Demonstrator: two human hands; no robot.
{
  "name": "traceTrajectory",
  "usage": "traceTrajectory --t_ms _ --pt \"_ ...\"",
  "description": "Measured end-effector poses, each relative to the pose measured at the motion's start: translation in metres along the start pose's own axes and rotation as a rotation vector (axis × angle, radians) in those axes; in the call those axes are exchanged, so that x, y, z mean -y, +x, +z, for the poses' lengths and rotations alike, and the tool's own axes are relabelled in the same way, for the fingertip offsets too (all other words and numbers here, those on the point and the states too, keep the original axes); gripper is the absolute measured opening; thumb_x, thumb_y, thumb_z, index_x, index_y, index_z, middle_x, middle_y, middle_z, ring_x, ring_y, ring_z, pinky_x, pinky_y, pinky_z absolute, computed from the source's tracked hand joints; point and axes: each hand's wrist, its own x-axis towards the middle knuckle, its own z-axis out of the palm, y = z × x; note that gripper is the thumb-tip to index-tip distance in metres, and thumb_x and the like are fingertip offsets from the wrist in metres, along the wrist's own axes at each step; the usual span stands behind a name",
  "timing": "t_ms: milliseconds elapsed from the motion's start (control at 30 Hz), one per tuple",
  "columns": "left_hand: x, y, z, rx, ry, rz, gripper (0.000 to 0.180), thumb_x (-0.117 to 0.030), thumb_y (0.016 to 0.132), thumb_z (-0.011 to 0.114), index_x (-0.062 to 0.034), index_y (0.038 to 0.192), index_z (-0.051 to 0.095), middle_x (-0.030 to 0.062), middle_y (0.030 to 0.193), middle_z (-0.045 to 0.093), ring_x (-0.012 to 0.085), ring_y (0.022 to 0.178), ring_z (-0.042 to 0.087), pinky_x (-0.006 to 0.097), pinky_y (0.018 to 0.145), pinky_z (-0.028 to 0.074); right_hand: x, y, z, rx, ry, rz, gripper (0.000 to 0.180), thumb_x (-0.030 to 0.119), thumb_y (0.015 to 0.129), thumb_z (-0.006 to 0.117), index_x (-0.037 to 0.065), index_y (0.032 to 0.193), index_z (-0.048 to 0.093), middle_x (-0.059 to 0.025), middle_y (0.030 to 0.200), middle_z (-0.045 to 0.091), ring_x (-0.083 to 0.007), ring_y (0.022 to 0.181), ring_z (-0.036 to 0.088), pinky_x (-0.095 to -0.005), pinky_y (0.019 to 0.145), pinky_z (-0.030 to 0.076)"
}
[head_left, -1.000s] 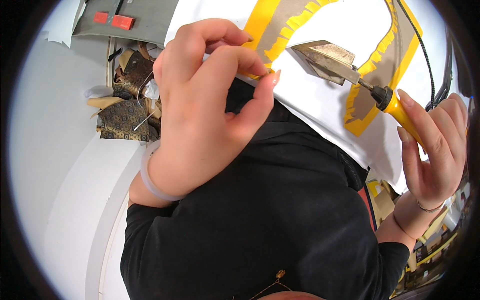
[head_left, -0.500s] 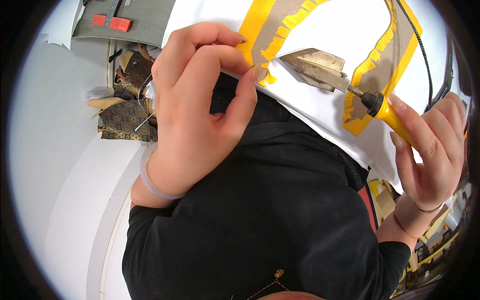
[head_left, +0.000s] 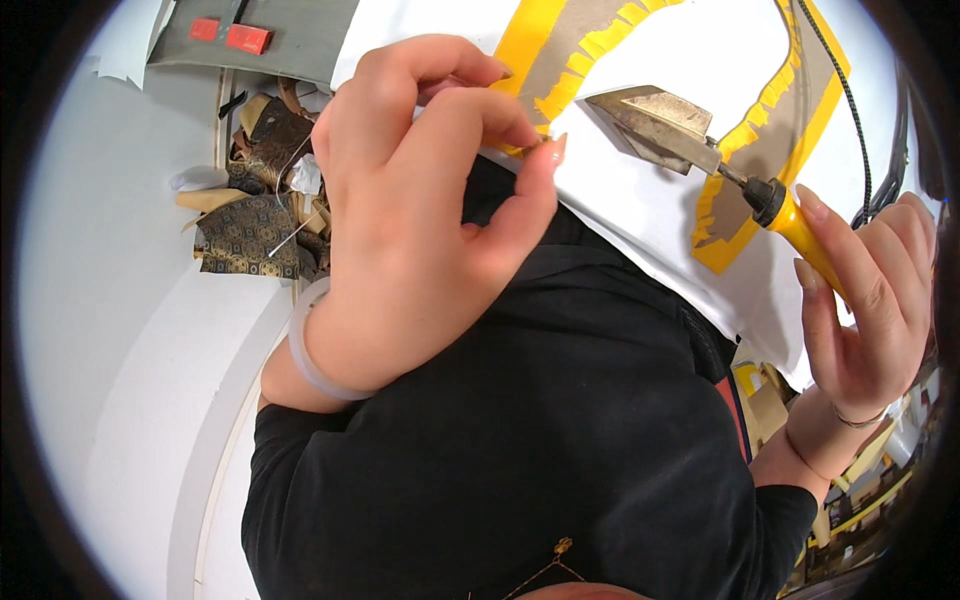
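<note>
Beside patterned fabric scraps (head_left: 245, 232), left hand (head_left: 420, 220) pinching yellow tape (head_left: 520, 45), right hand (head_left: 870, 300) gripping iron (head_left: 700, 140).

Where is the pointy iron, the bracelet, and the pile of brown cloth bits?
small iron (head_left: 655, 125), head view, on its metal wedge-shaped plate.
pale bracelet (head_left: 305, 362), head view, on the band at the left wrist.
patterned fabric scraps (head_left: 245, 235), head view, on the dark printed piece at the table edge.

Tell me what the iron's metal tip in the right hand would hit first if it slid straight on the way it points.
The right hand aims the iron's metal tip up-left. It would probably first meet the left hand's fingertips pinching the yellow strip, though depth is unclear.
</note>
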Motion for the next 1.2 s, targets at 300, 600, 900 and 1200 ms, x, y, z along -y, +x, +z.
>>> traceTrajectory --t_ms 300,600,900,1200 --pt "0.004 -0.002 -0.003 0.004 -0.009 -0.008 0.016 0.0 0.096 0.086 -0.0026 0.104 0.073 0.0123 0.132 0.067 0.0241 0.115 0.068 0.033 0.097 0.057 0.009 0.014 -0.003 0.012 0.077 0.009 0.059 -0.011 0.079 0.08 -0.003 0.137 0.079 -0.0075 0.087 0.061 -0.0248 0.08 0.051 -0.0417 0.078 0.041" --pt "0.007 -0.004 0.0 -0.015 0.009 0.004 0.016 0.001 0.096 0.085 -0.0021 0.105 0.072 0.0125 0.133 0.067 0.0244 0.116 0.068 0.033 0.098 0.057 0.01 0.02 0.003 -0.028 0.149 -0.021 0.059 -0.007 0.078 0.082 0.0 0.136 0.08 -0.0062 0.085 0.062 -0.0241 0.078 0.051 -0.0435 0.079 0.042" --pt "0.004 -0.005 0.0 -0.003 -0.001 -0.024 0.015 0.0 0.098 0.084 -0.0024 0.106 0.071 0.0126 0.133 0.068 0.0246 0.117 0.067 0.034 0.1 0.056 0.012 0.024 0.006 -0.039 0.132 -0.041 0.062 -0.004 0.073 0.082 0.001 0.135 0.081 -0.0031 0.081 0.055 -0.0233 0.076 0.05 -0.0447 0.081 0.041" --pt "0.014 -0.008 -0.002 -0.043 -0.143 -0.004 0.021 -0.004 0.098 0.084 -0.0013 0.112 0.068 0.0162 0.132 0.07 0.027 0.12 0.067 0.036 0.105 0.053 0.009 0.034 0.002 -0.037 0.129 -0.082 0.062 -0.006 0.074 0.082 0.001 0.135 0.081 -0.0035 0.081 0.052 -0.024 0.076 0.049 -0.0446 0.082 0.042"
